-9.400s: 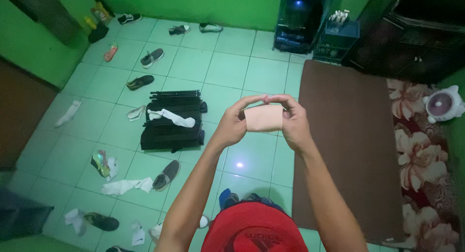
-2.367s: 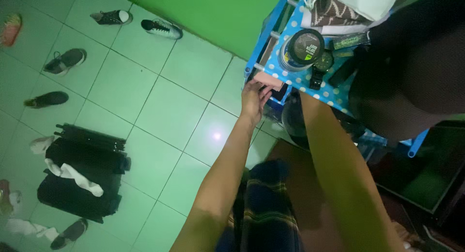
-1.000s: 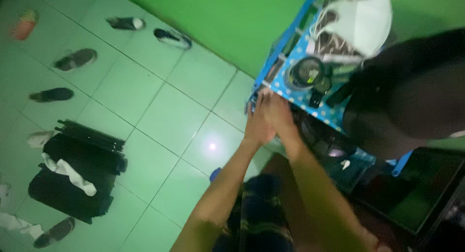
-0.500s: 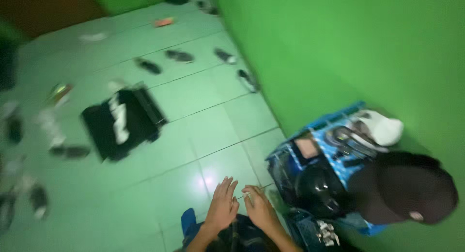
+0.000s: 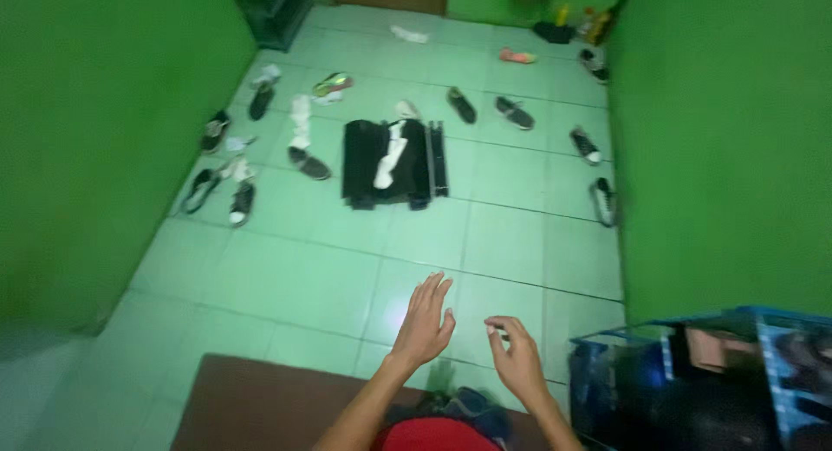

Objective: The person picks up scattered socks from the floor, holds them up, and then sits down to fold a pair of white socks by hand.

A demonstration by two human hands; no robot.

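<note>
My left hand (image 5: 425, 319) hovers over the tiled floor (image 5: 303, 269) with its fingers spread and nothing in it. Beside it my right hand (image 5: 518, 357) is loosely curled, fingers apart, also empty. Both hands are low in the view, left of a blue shelf unit (image 5: 702, 364). A pale pink folded item (image 5: 712, 350) lies on one of that unit's shelves, apart from my hands.
A black folded rack (image 5: 392, 162) with a white sock (image 5: 388, 160) on it lies mid-floor. Several shoes (image 5: 515, 113) and socks are scattered around it. Green walls close both sides. A brown mat (image 5: 260, 408) lies at the bottom left.
The view has swung from the shelf unit toward the room. My hands have left the shelf and hang over the floor; the pink item I held earlier now sits on the shelf.
</note>
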